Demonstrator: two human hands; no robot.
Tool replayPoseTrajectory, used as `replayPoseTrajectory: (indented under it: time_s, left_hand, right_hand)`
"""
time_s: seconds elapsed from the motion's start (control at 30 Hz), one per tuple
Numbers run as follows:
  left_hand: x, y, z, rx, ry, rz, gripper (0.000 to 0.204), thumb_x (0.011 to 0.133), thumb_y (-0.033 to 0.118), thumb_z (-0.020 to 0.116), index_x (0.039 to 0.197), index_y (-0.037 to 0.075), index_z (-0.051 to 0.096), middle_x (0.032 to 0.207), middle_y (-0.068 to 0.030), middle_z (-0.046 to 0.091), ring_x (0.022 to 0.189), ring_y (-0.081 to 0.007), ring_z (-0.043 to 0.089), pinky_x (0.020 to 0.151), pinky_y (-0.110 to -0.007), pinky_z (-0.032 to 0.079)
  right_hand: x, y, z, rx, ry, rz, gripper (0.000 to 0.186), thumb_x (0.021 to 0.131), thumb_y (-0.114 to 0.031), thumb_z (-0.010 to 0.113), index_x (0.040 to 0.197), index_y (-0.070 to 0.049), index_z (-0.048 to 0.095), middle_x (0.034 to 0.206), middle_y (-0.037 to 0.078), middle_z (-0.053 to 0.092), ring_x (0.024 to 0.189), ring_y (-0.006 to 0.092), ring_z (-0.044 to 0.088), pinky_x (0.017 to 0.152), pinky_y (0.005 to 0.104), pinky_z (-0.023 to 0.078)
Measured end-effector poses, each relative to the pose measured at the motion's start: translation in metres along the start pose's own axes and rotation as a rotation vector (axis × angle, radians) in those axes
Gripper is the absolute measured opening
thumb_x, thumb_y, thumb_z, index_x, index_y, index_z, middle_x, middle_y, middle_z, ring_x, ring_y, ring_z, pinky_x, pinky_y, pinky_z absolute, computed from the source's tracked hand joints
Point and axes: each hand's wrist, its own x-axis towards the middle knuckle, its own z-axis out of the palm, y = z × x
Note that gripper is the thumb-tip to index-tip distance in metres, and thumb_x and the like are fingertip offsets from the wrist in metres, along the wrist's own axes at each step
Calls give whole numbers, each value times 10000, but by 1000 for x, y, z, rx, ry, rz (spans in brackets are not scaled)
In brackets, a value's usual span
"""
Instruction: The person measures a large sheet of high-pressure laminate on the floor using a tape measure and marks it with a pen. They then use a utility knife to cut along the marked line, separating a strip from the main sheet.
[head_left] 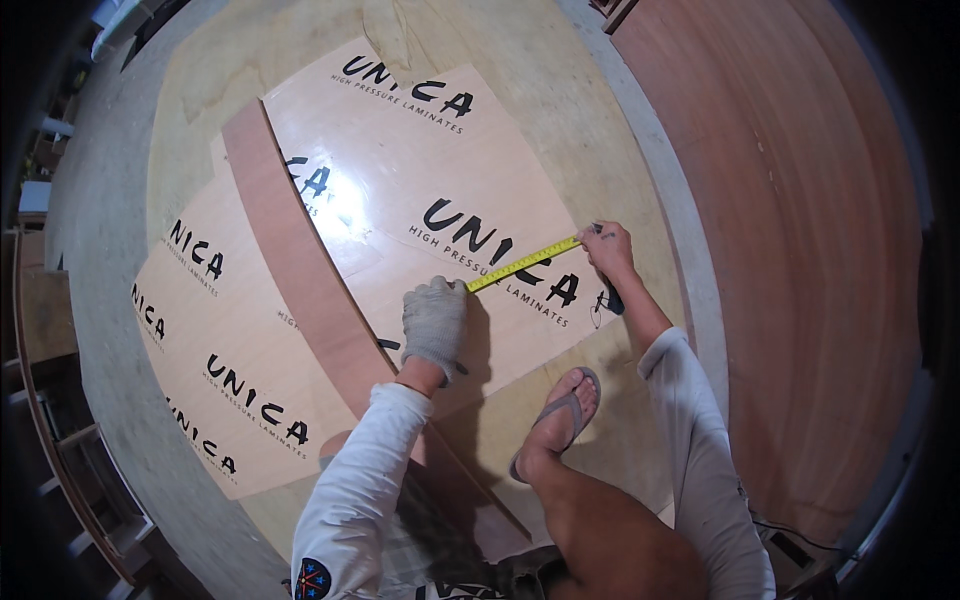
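Observation:
A yellow tape measure (525, 264) is drawn out straight across a pale laminate sheet (400, 230) with black printing. My left hand (435, 320), in a grey knitted glove, is closed on the tape's nearer left end, over the sheet. At the farther right end, by the sheet's right edge, my bare right hand (607, 247) pinches the tape. The tape's case cannot be made out clearly. To the left of my gloved hand, a long reddish-brown strip of board (300, 245) lies across the laminate.
A large plywood sheet (600, 150) lies beneath the laminate on grey concrete floor (105, 250). My foot in a flip-flop (562, 412) stands on the plywood near the laminate's edge. Reddish wood panelling (800, 250) fills the right side. Wooden shelving (85, 450) stands at far left.

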Motion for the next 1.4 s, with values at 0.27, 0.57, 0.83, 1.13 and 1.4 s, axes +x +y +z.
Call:
replayPoseTrajectory:
  time_s: [0.27, 0.57, 0.83, 1.13, 1.4]
  left_hand:
    - [0, 0, 2, 5, -33, -7, 367, 882, 159, 713, 1248, 158, 689, 1090, -139, 671, 975, -326, 695, 825, -484, 536]
    - [1, 2, -3, 13, -54, -6, 251, 941, 154, 663, 1184, 121, 714, 1060, -120, 669, 973, -316, 692, 828, -487, 532]
    - [2, 2, -5, 7, -50, 0, 248, 948, 161, 657, 1184, 114, 717, 1062, -127, 675, 978, -321, 695, 833, -491, 534]
    - [5, 3, -4, 22, -91, -7, 352, 892, 138, 670, 1243, 143, 694, 1104, -155, 679, 996, -344, 704, 838, -494, 550]
    - [1, 3, -2, 20, -47, -8, 297, 943, 154, 649, 1234, 121, 699, 1083, -134, 678, 985, -323, 701, 832, -485, 543]
  right_hand:
    - [-1, -4, -4, 27, -37, 54, 282, 903, -280, 755, 880, 1, 770, 733, 163, 732, 636, 269, 714, 665, 413, 561]
    - [0, -3, -4, 18, -53, 79, 290, 889, -296, 763, 882, -6, 775, 747, 155, 740, 676, 261, 723, 687, 409, 561]
    - [1, -5, -4, 41, -57, 84, 261, 872, -294, 782, 874, -33, 781, 776, 134, 760, 689, 260, 730, 692, 401, 567]
    - [2, -8, -7, 7, -75, 116, 260, 870, -301, 795, 853, -43, 776, 783, 130, 761, 720, 262, 736, 717, 405, 571]
    - [-1, -15, -11, 25, -91, 149, 226, 869, -269, 805, 863, -45, 789, 783, 107, 767, 703, 232, 729, 704, 385, 573]
